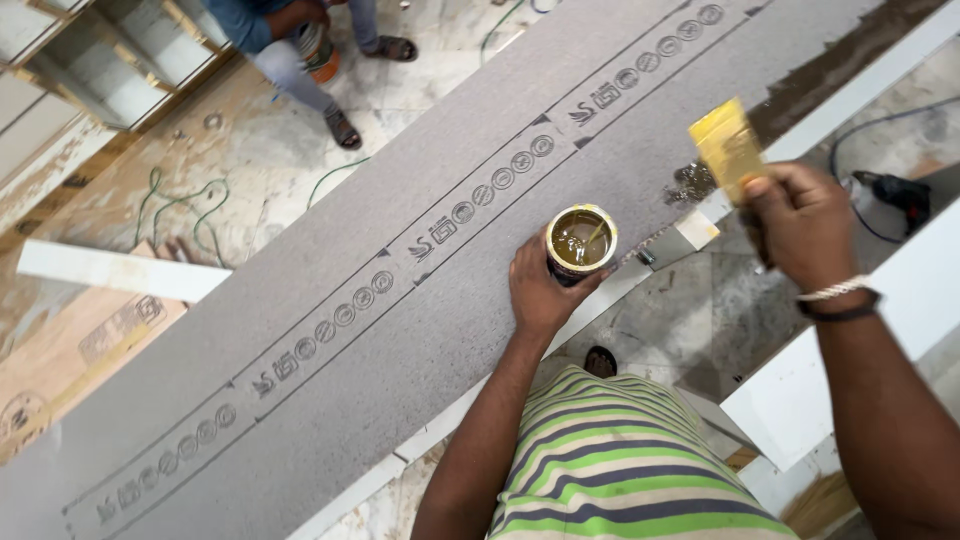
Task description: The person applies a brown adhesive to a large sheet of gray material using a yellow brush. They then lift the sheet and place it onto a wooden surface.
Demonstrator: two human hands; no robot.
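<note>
Left hand (538,290) grips a small open tin (581,243) from the side, fingers wrapped round it; tin stands upright on a long grey sheet (400,340), near the sheet's close edge. Tin holds yellowish glue, glossy on top. Right hand (800,225) is clenched on a flat yellow spreader (728,148), held up above the sheet's right part, blade pointing up and away. Wet glue smear (688,183) on the sheet just beside the spreader. Right wrist wears a pale bracelet and a dark band. Sheet runs diagonally, lower left to upper right, with a printed strip of round marks along its middle. Another person (290,45) crouches at the top, holding a can (318,50). Green cable (195,215) on the floor, left. Dark power tool (895,190) at far right.
</note>
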